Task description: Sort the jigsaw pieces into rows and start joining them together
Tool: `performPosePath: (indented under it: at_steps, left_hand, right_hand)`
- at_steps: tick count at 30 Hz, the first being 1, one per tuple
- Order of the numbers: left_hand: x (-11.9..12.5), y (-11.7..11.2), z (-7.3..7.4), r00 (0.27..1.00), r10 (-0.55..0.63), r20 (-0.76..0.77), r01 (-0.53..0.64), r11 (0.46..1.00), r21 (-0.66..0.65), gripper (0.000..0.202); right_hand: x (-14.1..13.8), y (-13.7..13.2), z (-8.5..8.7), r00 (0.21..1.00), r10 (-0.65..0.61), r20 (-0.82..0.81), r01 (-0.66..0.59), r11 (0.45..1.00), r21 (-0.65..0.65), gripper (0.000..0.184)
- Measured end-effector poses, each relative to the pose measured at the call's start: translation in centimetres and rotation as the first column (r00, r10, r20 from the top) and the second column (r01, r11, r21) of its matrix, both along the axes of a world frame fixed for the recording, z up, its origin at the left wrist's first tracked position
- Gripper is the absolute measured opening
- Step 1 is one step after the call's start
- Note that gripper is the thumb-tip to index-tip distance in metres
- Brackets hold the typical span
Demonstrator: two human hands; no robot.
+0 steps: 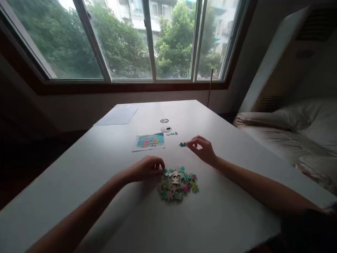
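Observation:
My right hand (202, 149) pinches a dark green jigsaw puzzle piece (182, 144) between thumb and forefinger, over the white table (110, 151). My left hand (149, 168) is closed, its fingers curled at the left edge of a heap of loose puzzle pieces (175, 181); what its fingertips hold, if anything, is hidden. Green, pink, yellow and bare backing sides show in the heap. Beyond the hands, a short row of puzzle pieces (172, 133) lies on the table. A picture sheet (150, 141) with colourful cartoon figures on blue lies left of that row.
Two round black-and-white discs or markings (166, 129) are on the table beyond the picture. A pale paper sheet (117, 116) lies at the far left corner. A sofa (284, 130) stands right of the table, and windows (152, 42) are ahead.

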State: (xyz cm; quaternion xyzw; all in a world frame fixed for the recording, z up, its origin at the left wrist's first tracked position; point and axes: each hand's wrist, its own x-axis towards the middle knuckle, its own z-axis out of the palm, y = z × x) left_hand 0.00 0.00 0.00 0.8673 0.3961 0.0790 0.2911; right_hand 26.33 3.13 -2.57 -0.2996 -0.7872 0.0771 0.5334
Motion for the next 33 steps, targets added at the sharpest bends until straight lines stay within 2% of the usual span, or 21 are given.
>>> performPosePath:
  at_steps: [10,13,16,19,24,28,33]
  left_hand:
    - [0.1,0.0,-0.3,0.999,-0.01,-0.034,0.011,0.999,0.03,0.015]
    - [-0.1,0.2,-0.2,0.998,-0.019,-0.061,0.02,1.0,0.024,0.014]
    - [-0.1,0.2,0.0,0.997,-0.01,-0.077,0.01,1.0,0.01,0.014]
    - [-0.1,0.1,-0.1,0.998,-0.004,-0.066,0.004,1.0,0.001,0.016]
    - [0.0,0.2,-0.4,0.999,-0.027,-0.045,0.027,1.0,-0.006,0.023]
    - [0.2,0.2,-0.2,0.998,-0.027,-0.063,0.027,1.0,-0.001,0.019]
    - [0.2,0.1,0.4,0.997,-0.034,-0.076,0.033,0.999,-0.015,0.02]
  right_hand:
    - [0.9,0.8,0.5,0.999,-0.039,0.02,0.04,0.997,-0.072,0.008]
    - [1.5,2.4,0.6,0.995,-0.088,0.054,0.093,0.991,-0.092,0.01]
    - [1.9,5.2,0.3,0.983,-0.14,0.12,0.155,0.98,-0.123,0.012]
    - [1.8,8.4,-0.4,0.952,-0.188,0.243,0.243,0.944,-0.222,0.012]
    - [1.4,12.5,-2.0,0.922,-0.217,0.322,0.32,0.894,-0.313,0.012]
    - [1.3,13.6,-3.0,0.906,-0.214,0.366,0.356,0.852,-0.384,0.015]
    - [1.3,14.2,-3.2,0.886,-0.212,0.412,0.395,0.809,-0.434,0.02]
